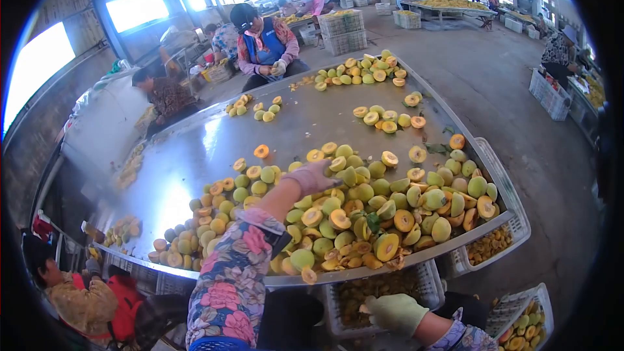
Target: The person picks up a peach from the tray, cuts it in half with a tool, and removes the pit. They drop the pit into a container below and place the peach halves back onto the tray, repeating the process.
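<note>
My left hand (313,178), in a pale pinkish glove, reaches over a big pile of halved yellow-green stone fruit (387,247) that look like apricots or peaches with orange flesh. Its fingers are stretched toward the right, touching or just above the halves, and nothing shows in its grasp. My right hand (396,314), in a pale green glove, is low in front of the table, above a white crate (432,286) of small brownish-orange pieces. Its fingers are closed; whatever is at their tips is too small to name.
The metal table (292,123) has a raised rim and smaller fruit groups farther off. More crates stand at its right edge (523,227) and bottom right (548,305). One co-worker (266,45) sits across the table, another person (91,299) at lower left. Other tables stand behind.
</note>
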The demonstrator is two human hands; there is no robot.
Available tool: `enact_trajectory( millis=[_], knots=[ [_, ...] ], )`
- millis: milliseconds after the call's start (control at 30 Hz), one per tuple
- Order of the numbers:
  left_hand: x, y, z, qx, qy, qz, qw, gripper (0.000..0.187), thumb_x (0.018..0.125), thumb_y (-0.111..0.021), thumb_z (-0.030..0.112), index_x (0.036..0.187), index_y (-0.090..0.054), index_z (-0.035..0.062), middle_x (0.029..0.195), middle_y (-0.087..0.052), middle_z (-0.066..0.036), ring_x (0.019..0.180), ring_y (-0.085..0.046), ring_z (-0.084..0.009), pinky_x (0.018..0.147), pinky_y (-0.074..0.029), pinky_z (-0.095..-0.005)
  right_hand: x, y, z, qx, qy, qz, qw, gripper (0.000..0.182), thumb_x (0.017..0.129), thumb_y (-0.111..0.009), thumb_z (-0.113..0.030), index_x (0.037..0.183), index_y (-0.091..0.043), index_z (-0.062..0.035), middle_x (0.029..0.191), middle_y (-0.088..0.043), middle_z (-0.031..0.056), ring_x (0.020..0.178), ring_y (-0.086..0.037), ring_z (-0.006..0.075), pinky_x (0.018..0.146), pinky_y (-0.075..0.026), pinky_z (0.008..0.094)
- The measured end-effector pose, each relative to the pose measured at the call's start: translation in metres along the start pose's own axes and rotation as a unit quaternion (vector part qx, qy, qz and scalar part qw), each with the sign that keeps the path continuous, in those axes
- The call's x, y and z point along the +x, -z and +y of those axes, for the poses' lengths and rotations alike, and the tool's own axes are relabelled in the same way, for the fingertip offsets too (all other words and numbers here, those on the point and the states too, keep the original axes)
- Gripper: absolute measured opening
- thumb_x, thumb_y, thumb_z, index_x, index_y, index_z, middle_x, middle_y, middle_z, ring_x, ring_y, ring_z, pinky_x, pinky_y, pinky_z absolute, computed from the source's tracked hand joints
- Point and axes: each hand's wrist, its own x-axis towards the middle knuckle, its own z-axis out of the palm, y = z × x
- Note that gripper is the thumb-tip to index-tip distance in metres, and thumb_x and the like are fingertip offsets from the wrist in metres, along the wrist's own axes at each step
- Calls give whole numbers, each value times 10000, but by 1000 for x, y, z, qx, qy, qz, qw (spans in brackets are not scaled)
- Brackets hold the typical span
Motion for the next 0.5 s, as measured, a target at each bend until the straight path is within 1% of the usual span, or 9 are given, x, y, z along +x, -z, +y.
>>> enact_trajectory(
  millis=[67,100,200,267,300,367,400,433,500],
  knots=[
    [-1,-4,42,50,8,-31,998,930,783,-722,600,1484,-399,81,1326,-603,-211,1264,-558,-345,1046,-448,-440,-1,7,-6,-2,-14,3,1000,282,904,-542,-265,1054,-549,-27,798,-698,188,762,-678,411,669,-526,518],
    [13,-19,43,80,-30,-17,996,1012,763,-726,622,1524,-308,102,1401,-547,-201,1299,-519,-377,1072,-429,-435,-2,10,-8,-3,-24,7,1000,285,908,-542,-273,1049,-545,-25,798,-696,192,768,-676,413,671,-523,520],
    [36,-33,44,145,-67,2,987,938,770,-729,604,1486,-387,105,1417,-528,-201,1312,-505,-374,1093,-412,-433,-5,12,-4,0,-54,16,998,298,910,-545,-284,1051,-544,-21,798,-694,198,775,-677,412,680,-525,518],
    [37,-26,33,56,-79,-1,995,795,820,-755,458,1457,-441,102,1404,-549,-148,1276,-550,-307,1047,-461,-395,-9,15,-2,-4,-57,9,998,307,915,-551,-300,1051,-546,-25,805,-695,196,783,-677,410,691,-527,514],
    [29,-26,24,57,-79,-3,995,795,820,-755,458,1457,-441,102,1404,-549,-148,1276,-550,-307,1047,-461,-395,-11,18,-2,-10,-56,1,998,315,919,-557,-316,1052,-548,-30,813,-697,193,791,-677,409,702,-528,509],
    [1,-30,8,-251,-240,52,936,644,871,-742,268,1433,-479,94,1341,-586,-80,1214,-578,-210,981,-504,-332,-13,23,-5,11,-52,9,999,332,921,-567,-346,1044,-550,-37,841,-698,193,805,-675,410,710,-528,505],
    [-22,-28,10,-311,-280,68,906,638,895,-715,157,1466,-438,92,1298,-588,-52,1117,-605,-160,912,-532,-288,-14,26,-7,29,-48,19,998,350,923,-577,-376,1036,-552,-45,869,-700,193,818,-673,412,717,-528,501],
    [-51,-20,18,-306,-279,69,907,638,895,-715,157,1466,-438,92,1298,-588,-52,1117,-605,-160,912,-532,-288,-13,30,-10,29,-44,21,998,350,923,-577,-376,1036,-552,-45,869,-700,193,818,-673,412,717,-528,501],
    [-109,-12,32,-526,-188,-91,824,685,901,-714,161,1496,-383,80,1303,-578,-78,1061,-641,-185,870,-550,-306,-12,31,-16,98,-6,157,983,308,942,-566,-307,1111,-572,-49,914,-712,163,897,-696,368,778,-532,468]
  ],
)
